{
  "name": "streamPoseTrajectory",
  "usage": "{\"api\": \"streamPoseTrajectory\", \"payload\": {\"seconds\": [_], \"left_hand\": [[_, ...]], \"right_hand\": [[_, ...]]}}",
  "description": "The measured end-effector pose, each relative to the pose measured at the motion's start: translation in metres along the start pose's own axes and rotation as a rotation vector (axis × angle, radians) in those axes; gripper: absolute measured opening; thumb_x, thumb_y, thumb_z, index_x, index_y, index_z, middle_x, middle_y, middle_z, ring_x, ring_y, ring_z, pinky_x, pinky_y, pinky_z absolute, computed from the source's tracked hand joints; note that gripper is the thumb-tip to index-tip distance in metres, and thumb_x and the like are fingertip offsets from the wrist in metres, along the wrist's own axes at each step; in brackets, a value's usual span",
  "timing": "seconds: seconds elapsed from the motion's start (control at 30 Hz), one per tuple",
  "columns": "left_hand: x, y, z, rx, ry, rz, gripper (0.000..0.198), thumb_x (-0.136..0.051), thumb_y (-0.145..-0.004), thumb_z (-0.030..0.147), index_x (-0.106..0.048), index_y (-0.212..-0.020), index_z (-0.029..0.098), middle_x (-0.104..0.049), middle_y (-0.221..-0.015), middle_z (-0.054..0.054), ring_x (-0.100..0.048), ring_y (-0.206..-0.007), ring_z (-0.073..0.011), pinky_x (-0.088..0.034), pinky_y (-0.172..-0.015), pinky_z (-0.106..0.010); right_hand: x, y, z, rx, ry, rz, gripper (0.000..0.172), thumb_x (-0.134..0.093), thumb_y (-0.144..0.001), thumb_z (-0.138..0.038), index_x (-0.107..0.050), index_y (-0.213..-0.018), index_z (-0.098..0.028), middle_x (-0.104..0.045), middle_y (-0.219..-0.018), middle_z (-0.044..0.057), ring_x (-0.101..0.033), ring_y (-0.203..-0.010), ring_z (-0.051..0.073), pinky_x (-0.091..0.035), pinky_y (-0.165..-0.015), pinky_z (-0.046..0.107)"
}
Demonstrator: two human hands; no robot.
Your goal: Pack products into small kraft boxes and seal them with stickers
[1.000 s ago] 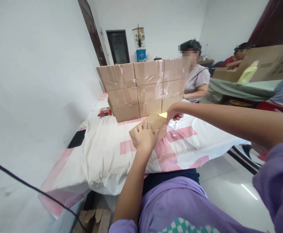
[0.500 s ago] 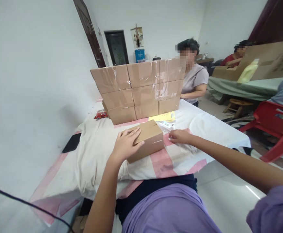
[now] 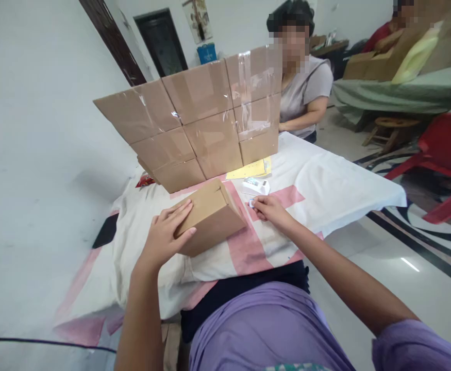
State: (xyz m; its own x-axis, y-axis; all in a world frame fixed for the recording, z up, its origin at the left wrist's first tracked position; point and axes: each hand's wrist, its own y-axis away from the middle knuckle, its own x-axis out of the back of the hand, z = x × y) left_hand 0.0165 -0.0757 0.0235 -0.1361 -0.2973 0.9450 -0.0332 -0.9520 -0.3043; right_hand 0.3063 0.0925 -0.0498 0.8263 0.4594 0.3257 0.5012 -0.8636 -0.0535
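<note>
Stacked, taped cartons (image 3: 213, 141) and cloth-covered tables (image 3: 326, 175) with people (image 3: 306, 98) at them suggest a makeshift workshop.

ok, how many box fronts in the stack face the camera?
9 fronts: three in the stack's top row, three in the middle, three at the bottom. Others may be hidden behind.

The plain brown cardboard box (image 3: 214, 217), whose top looks closed, lies slantwise near the front edge of the surface (image 3: 337, 172), well apart from the right front corner. I touch it from above. Nearer to this corner, beside the box, I pinch a small white piece (image 3: 252, 203), mostly hidden.
</note>
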Motion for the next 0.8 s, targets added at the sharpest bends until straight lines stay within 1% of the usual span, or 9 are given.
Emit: {"api": "streamPoseTrajectory", "payload": {"seconds": [0.1, 0.17, 0.23, 0.27, 0.37, 0.47, 0.53, 0.63, 0.8], "left_hand": [[-0.004, 0.003, -0.011, -0.046, 0.039, 0.04, 0.062, -0.048, -0.1, 0.055, -0.043, -0.157, 0.034, -0.046, -0.162, -0.003, -0.051, -0.134, -0.0324, -0.037, -0.106, -0.05], [-0.006, 0.004, -0.015, -0.074, 0.044, 0.064, 0.061, -0.051, -0.1, 0.053, -0.041, -0.158, 0.037, -0.046, -0.163, -0.003, -0.052, -0.133, -0.0315, -0.037, -0.106, -0.05], [-0.006, 0.004, -0.016, -0.101, 0.056, 0.082, 0.061, -0.053, -0.1, 0.052, -0.038, -0.158, 0.041, -0.046, -0.163, -0.001, -0.053, -0.132, -0.0307, -0.038, -0.107, -0.05], [-0.006, 0.004, -0.016, -0.113, 0.064, 0.089, 0.061, -0.054, -0.1, 0.051, -0.038, -0.158, 0.042, -0.046, -0.163, -0.001, -0.053, -0.132, -0.0304, -0.039, -0.107, -0.05], [-0.006, 0.003, -0.015, -0.135, 0.083, 0.101, 0.061, -0.056, -0.099, 0.05, -0.038, -0.158, 0.044, -0.047, -0.162, 0.0, -0.053, -0.134, -0.0305, -0.039, -0.109, -0.051], [-0.006, 0.002, -0.014, -0.135, 0.083, 0.103, 0.061, -0.056, -0.099, 0.051, -0.039, -0.157, 0.044, -0.048, -0.162, -0.001, -0.053, -0.135, -0.0309, -0.039, -0.11, -0.052], [-0.006, 0.002, -0.015, -0.134, 0.084, 0.11, 0.061, -0.056, -0.099, 0.051, -0.039, -0.157, 0.045, -0.048, -0.161, 0.0, -0.054, -0.134, -0.0307, -0.04, -0.11, -0.052], [-0.006, 0.004, -0.018, -0.147, 0.103, 0.133, 0.06, -0.056, -0.099, 0.051, -0.039, -0.157, 0.045, -0.049, -0.161, 0.0, -0.055, -0.131, -0.0305, -0.041, -0.109, -0.052], [-0.008, 0.007, -0.023, -0.138, 0.133, 0.139, 0.06, -0.055, -0.1, 0.05, -0.039, -0.157, 0.045, -0.046, -0.163, -0.001, -0.052, -0.133, -0.0313, -0.039, -0.11, -0.053]], "right_hand": [[-0.013, 0.002, -0.006, -0.001, -0.308, -0.027, 0.034, -0.058, -0.084, -0.054, -0.05, -0.077, -0.022, -0.043, -0.064, -0.006, -0.03, -0.047, 0.007, -0.024, -0.047, 0.025], [-0.017, 0.001, -0.01, -0.004, -0.579, -0.043, 0.034, -0.071, -0.075, -0.05, -0.059, -0.08, -0.019, -0.046, -0.062, -0.006, -0.028, -0.045, 0.005, -0.018, -0.047, 0.024], [-0.018, 0.0, -0.013, -0.014, -0.775, -0.079, 0.038, -0.079, -0.07, -0.04, -0.068, -0.097, -0.016, -0.051, -0.061, -0.006, -0.028, -0.045, 0.004, -0.015, -0.047, 0.024], [-0.018, -0.001, -0.014, -0.011, -0.817, -0.097, 0.048, -0.08, -0.071, -0.036, -0.069, -0.113, -0.017, -0.053, -0.061, -0.007, -0.029, -0.045, 0.004, -0.015, -0.047, 0.023], [-0.016, -0.003, -0.016, 0.032, -0.887, -0.127, 0.081, -0.078, -0.075, -0.031, -0.05, -0.151, -0.021, -0.055, -0.062, -0.009, -0.03, -0.046, 0.005, -0.016, -0.047, 0.023], [-0.013, -0.004, -0.018, 0.055, -0.902, -0.12, 0.092, -0.075, -0.079, -0.03, -0.035, -0.162, -0.023, -0.054, -0.062, -0.01, -0.029, -0.045, 0.006, -0.016, -0.046, 0.023], [-0.011, -0.003, -0.02, 0.032, -0.881, -0.102, 0.091, -0.073, -0.08, -0.029, -0.034, -0.162, -0.022, -0.055, -0.062, -0.009, -0.029, -0.045, 0.006, -0.015, -0.046, 0.023], [-0.01, -0.004, -0.023, -0.016, -0.847, -0.072, 0.083, -0.072, -0.08, -0.028, -0.042, -0.157, -0.02, -0.057, -0.062, -0.008, -0.03, -0.045, 0.006, -0.014, -0.044, 0.022], [-0.014, -0.01, -0.034, -0.026, -0.831, -0.115, 0.072, -0.07, -0.082, -0.025, -0.047, -0.149, -0.014, -0.059, -0.059, -0.006, -0.032, -0.043, 0.007, -0.017, -0.043, 0.021]]}}
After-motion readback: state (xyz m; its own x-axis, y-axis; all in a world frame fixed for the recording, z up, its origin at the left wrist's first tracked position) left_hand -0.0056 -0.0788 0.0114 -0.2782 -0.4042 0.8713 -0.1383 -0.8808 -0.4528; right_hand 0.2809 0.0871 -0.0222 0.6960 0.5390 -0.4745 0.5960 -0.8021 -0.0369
